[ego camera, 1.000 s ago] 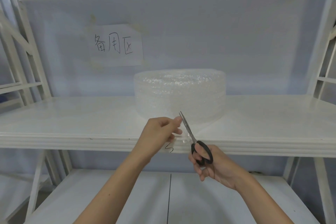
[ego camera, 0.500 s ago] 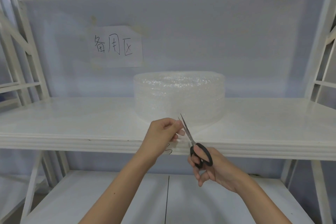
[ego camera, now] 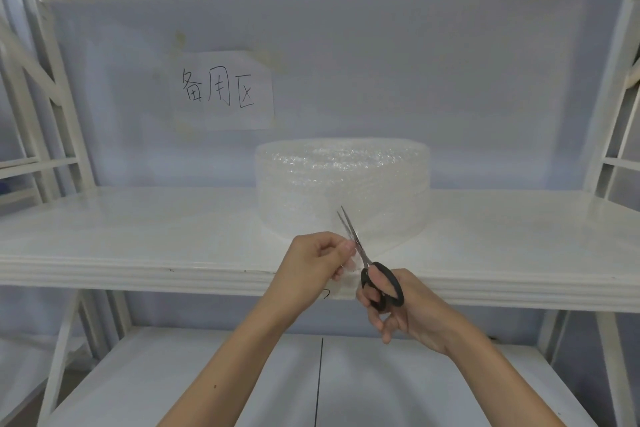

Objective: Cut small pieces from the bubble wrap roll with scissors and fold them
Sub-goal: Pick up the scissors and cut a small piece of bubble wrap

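A clear bubble wrap roll lies flat on the white shelf, its loose end drawn toward the front edge. My left hand pinches that loose strip between thumb and fingers. Just to its right, my right hand grips black-handled scissors. The blades point up and away, slightly parted, with the wrap between them near my left fingertips.
A paper sign with handwritten characters is taped to the back wall. White rack posts stand at both sides. A lower shelf lies beneath my forearms. An upper shelf runs overhead.
The scissor blades have parted slightly and sit a little further into the wrap. My left hand keeps its pinch on the strip. Both hands stay in about the same place.
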Motion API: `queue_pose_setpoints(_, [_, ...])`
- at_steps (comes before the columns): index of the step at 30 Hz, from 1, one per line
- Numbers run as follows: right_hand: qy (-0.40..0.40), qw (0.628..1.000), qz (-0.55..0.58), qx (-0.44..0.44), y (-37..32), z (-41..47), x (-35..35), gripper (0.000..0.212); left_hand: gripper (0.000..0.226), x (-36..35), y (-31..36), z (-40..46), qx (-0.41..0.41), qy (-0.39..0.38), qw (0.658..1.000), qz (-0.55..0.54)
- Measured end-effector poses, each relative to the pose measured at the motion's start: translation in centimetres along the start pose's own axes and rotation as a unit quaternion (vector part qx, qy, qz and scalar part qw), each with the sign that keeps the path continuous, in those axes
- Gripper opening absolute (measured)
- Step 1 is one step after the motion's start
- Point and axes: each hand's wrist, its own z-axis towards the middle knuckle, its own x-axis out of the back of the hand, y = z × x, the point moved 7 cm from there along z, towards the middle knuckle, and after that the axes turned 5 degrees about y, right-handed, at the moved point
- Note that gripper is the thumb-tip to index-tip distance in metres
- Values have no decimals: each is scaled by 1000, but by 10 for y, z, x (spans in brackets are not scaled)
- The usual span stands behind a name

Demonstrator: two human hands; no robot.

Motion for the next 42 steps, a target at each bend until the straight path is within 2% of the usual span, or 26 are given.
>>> queue_pose_setpoints(5, [11,1000,3,8,-4,1,-1,47,23,-1,5,-1,-3,-17,1000,4])
queue_pose_setpoints(9, [22,1000,2,17,-4,-1,-1,39,24,6,8,0,16,-30,999,-2])
queue_pose_setpoints(14, [26,1000,3,17,-5,-2,-1,39,42,17,8,5,52,33,997,-48])
queue_pose_setpoints(21, [27,1000,-8,12,-6,-6,-3,36,25,9,11,10,13,49,998,-27])
queue_pose_setpoints(26, [24,1000,-8,-3,-2,-11,-1,46,24,7,10,11,14,58,997,-56])
queue_pose_setpoints(34, [10,1000,-18,-18,-4,-12,-2,46,25,0,14,7,-2,27,997,-72])
queue_pose_setpoints(42, [-1,1000,-9,-16,-5,-13,-2,49,25,1,20,4,-23,46,995,-89])
